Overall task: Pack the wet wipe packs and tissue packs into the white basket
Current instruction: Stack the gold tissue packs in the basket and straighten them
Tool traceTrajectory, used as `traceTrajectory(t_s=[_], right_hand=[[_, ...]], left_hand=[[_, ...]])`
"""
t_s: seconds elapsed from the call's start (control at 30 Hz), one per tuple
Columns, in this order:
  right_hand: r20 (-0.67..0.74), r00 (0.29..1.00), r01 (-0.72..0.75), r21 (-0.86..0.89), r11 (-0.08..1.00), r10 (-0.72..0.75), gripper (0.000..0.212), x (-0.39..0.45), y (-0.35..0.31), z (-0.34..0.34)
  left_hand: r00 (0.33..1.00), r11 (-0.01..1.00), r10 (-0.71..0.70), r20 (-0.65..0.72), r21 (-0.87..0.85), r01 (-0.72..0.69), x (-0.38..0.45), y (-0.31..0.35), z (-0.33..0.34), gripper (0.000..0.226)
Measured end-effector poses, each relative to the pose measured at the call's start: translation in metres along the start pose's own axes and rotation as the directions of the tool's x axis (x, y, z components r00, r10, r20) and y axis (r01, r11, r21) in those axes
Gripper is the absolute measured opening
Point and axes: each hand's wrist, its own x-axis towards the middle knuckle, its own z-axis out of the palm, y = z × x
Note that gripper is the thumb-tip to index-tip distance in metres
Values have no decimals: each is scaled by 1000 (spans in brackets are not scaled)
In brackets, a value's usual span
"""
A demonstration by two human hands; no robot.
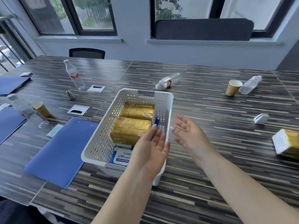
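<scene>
Gold tissue pack (287, 143) cut off at rt edge; left hand (152, 147) hides basket (103, 138) corner.

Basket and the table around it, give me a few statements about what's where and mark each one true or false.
1. Two gold tissue packs lie in the basket. True.
2. The left hand grips a pack. False: it is open and holds nothing.
3. A gold pack lies on the table, right of the basket. True.
4. The right hand is inside the basket. False: it is outside, right of the rim.
5. A wipe pack lies at the basket's near end. True.
</scene>
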Motion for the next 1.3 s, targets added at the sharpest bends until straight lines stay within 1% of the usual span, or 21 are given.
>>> traceTrajectory(t_s=[0.13,0.23,0.3,0.4,0.47,0.63,0.7,0.8,0.9,1.03,1.17,1.23,1.3], right_hand=[[-56,998,19,23,1000,-18,44,-25,11,-49],[-109,994,-3,29,1000,6,45,-41,22,-85],[-175,984,-13,32,999,18,44,-55,30,-126],[-279,960,-34,24,999,40,43,-68,39,-179],[-339,939,-49,39,998,60,42,-79,45,-228],[-419,900,-89,86,992,117,49,-93,58,-325],[-441,885,-108,113,988,147,50,-93,62,-357],[-469,864,-123,159,980,184,51,-92,70,-401],[-476,853,-128,205,970,213,51,-87,74,-437],[-490,835,-139,254,957,251,52,-70,83,-480],[-525,806,-167,241,956,273,56,-52,97,-510],[-541,785,-196,242,950,300,59,-41,107,-525],[-557,765,-230,229,946,321,64,-28,115,-537]], left_hand=[[999,997,-46,-29,67,48,-2,-47,17,9],[997,990,-66,-51,118,72,3,-80,24,9],[991,978,-114,-67,166,124,8,-115,39,7],[978,953,-196,-75,219,208,20,-158,56,11],[966,934,-244,-90,245,259,25,-198,79,11],[952,908,-287,-109,286,306,39,-278,129,6],[951,904,-285,-122,294,309,47,-302,143,10],[947,896,-287,-144,310,319,59,-333,162,5],[944,882,-274,-184,344,323,73,-356,175,5],[941,862,-234,-245,395,317,102,-377,188,20],[927,829,-218,-306,444,342,135,-391,199,16],[911,815,-202,-359,454,359,155,-401,206,20],[910,802,-182,-372,479,356,175,-411,217,29]])
